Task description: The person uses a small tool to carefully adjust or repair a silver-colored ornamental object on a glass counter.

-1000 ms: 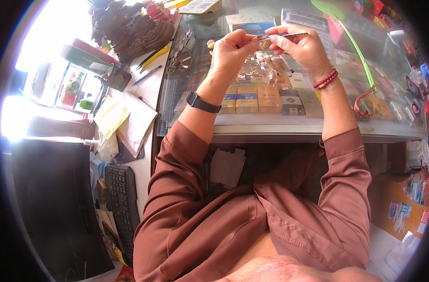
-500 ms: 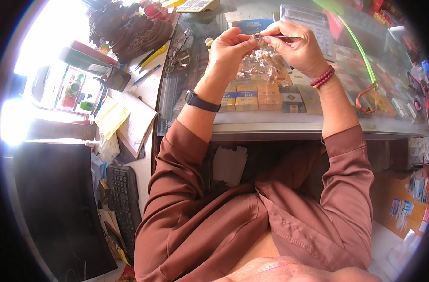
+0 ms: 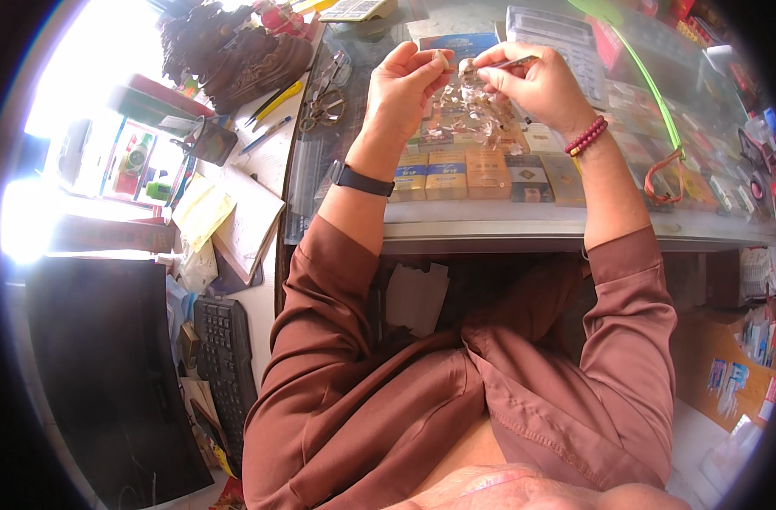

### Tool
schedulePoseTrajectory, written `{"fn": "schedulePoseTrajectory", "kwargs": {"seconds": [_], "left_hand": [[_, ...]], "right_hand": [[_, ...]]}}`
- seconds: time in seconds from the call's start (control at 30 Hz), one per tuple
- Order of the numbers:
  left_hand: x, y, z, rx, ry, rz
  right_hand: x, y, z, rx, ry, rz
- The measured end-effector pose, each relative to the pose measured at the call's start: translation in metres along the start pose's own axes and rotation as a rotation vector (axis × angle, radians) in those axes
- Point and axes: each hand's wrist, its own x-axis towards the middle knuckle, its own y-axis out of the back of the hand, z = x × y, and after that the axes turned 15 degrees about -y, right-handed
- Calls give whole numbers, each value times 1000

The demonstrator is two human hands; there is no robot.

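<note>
Small shiny object (image 3: 466, 68), too tiny to identify, sits pinched between both hands above the glass-topped desk (image 3: 575, 223). Left hand (image 3: 402, 82) has its grip closed on one side of it, fingertips pressed together. Right hand (image 3: 536, 83) pinches the other side and also holds a thin dark tool (image 3: 517, 62) pointing toward the object. Right under the hands lies a heap of clear crinkled wrappers (image 3: 468, 119). Rows of small flat boxes (image 3: 466, 174) show beneath the glass, near the wrists. A calculator (image 3: 549, 30) lies just beyond the right hand. Scissors (image 3: 322, 95) rest to the left, with pens (image 3: 273, 106) beside them. Farther left are papers (image 3: 235, 223), and a keyboard (image 3: 225, 361) lower down.
</note>
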Motion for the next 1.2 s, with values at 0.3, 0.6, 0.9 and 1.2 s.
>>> {"fn": "schedulePoseTrajectory", "kwargs": {"seconds": [0.3,0.6,0.9,1.2], "left_hand": [[-3,-10,-8,223,-109,-140],[-5,-15,-5,296,-86,-148],[-6,-15,1,230,-25,-153],[-7,-14,0,301,-94,-196]], "right_hand": [[-2,4,-11,301,-226,111],[-2,3,-9,347,-228,66],[-2,4,-9,340,-217,29],[0,5,-5,351,-216,4]]}}
